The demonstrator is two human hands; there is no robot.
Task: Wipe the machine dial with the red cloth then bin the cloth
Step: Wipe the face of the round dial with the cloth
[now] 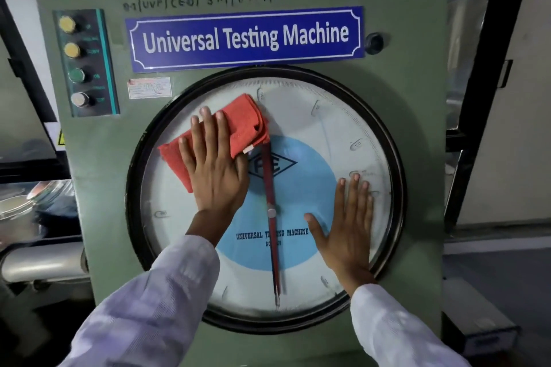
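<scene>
A large round dial with a black rim, white face, blue centre disc and red pointer fills the green machine panel. A folded red cloth lies flat against the dial's upper left. My left hand presses on the cloth with its fingers spread over it. My right hand rests flat and empty on the glass at the dial's lower right, fingers apart. No bin is in view.
Above the dial hangs a blue "Universal Testing Machine" sign. A column of round push buttons sits at the panel's upper left. A steel cylinder juts out at the lower left, and a grey box stands at the lower right.
</scene>
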